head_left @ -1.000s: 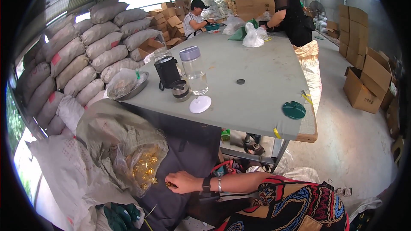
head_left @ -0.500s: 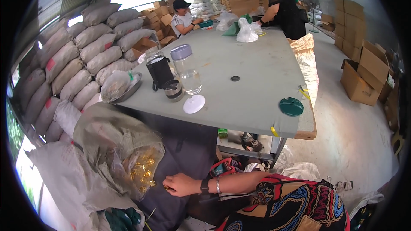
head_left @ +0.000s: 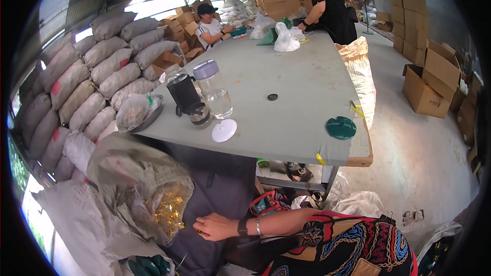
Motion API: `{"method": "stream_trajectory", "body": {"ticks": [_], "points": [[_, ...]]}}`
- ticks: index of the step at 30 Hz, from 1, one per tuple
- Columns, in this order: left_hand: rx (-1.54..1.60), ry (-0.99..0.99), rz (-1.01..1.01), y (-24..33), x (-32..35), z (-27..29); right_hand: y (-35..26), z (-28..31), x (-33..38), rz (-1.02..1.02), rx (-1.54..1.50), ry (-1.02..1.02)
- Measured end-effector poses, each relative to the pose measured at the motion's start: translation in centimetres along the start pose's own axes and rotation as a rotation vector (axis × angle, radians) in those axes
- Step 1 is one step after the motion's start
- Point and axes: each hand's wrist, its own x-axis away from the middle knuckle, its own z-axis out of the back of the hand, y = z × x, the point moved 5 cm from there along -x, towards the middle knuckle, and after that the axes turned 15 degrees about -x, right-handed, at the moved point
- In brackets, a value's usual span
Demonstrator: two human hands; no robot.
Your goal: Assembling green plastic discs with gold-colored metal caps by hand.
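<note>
My right hand (head_left: 212, 226), with a dark band and a silver bracelet at the wrist, rests over dark cloth (head_left: 217, 189). Its fingers are curled together around a small shiny gold piece (head_left: 198, 231), of which only a bit shows at the fingertips. Just left of the hand lies a mouth-open woven sack (head_left: 138, 161), with a clear plastic bag inside. Many small gold pieces (head_left: 169, 212) spill toward the opening. My left hand is out of view.
A grey-covered table (head_left: 286, 122) carries a clear bottle (head_left: 217, 94), a black cup holder (head_left: 183, 92), a white lid (head_left: 224, 131) and a green disc (head_left: 341, 128). Stacked sacks (head_left: 110, 56) stand left, cartons (head_left: 429, 87) right. Two people work at the far end.
The whole view has shifted a little, so the table and its things sit slightly further left. My right hand remains beside the sack opening, fingers still closed.
</note>
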Motion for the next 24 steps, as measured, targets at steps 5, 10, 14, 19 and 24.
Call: {"method": "stream_trajectory", "body": {"ticks": [5, 10, 14, 19, 24], "points": [[0.006, 0.002, 0.009, -0.40, -0.03, 0.07, -0.78, 0.40, -0.12, -0.021, -0.016, -0.009], [0.044, 0.015, -0.037, -0.92, -0.05, -0.10, -0.23, -0.09, 0.00, -0.027, -0.012, -0.021], [0.058, 0.004, -0.020, -0.37, 0.11, -0.04, -0.17, -0.23, 0.05, 0.003, 0.012, -0.010], [0.031, 0.015, -0.029, -0.64, -0.13, -0.15, -0.39, 0.03, -0.09, -0.005, -0.002, -0.012], [0.018, 0.019, -0.042, -0.73, -0.22, -0.11, -0.45, 0.13, -0.19, -0.022, -0.010, -0.023]]}}
